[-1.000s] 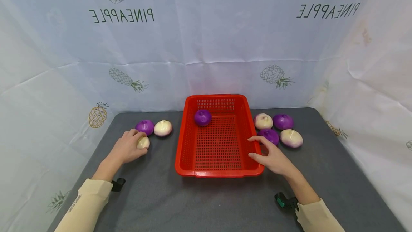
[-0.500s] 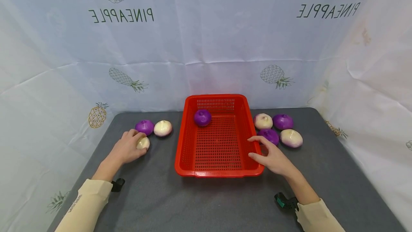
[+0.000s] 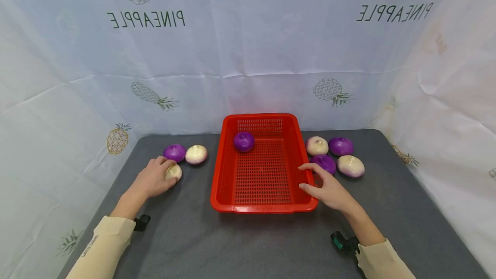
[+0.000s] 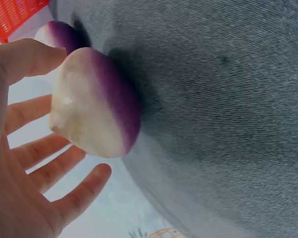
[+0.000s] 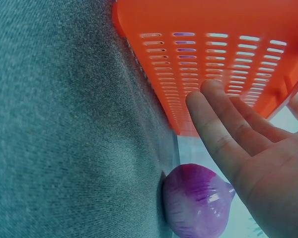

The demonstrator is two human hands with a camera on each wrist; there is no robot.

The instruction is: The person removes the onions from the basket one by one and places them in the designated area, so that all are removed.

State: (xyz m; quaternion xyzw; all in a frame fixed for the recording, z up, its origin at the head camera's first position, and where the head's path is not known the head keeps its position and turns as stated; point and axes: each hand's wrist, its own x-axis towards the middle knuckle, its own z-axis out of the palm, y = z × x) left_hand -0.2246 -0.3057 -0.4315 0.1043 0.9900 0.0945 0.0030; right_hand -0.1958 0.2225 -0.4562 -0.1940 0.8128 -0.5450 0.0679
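Observation:
My left hand (image 3: pixel 153 177) holds a white-and-purple turnip (image 3: pixel 174 172) on the grey table, thumb at its near side and fingers behind. In the left wrist view the thumb tip touches the turnip (image 4: pixel 94 104), whose white end carries a small point. A purple bulb (image 3: pixel 174 153) and another white turnip (image 3: pixel 196 154) lie just beyond. My right hand (image 3: pixel 329 188) grips the right rim of a red plastic basket (image 3: pixel 265 208), with thumb and forefinger over the rim. Seen from the right wrist, the other fingers (image 5: pixel 223 119) lie against the basket's slotted outer wall (image 5: pixel 188 74).
One purple bulb (image 3: pixel 244 141) sits in the basket's far left part. Right of the basket lie a white turnip (image 3: pixel 317 146), a purple bulb (image 3: pixel 341 146), another purple bulb (image 3: pixel 323 163) and a white turnip (image 3: pixel 350 166). A pineapple-print cloth (image 3: pixel 248 46) hangs behind the table (image 3: pixel 248 249).
Under my left fingers the turnip has shifted very slightly to the right. My right hand and the basket stay where they were.

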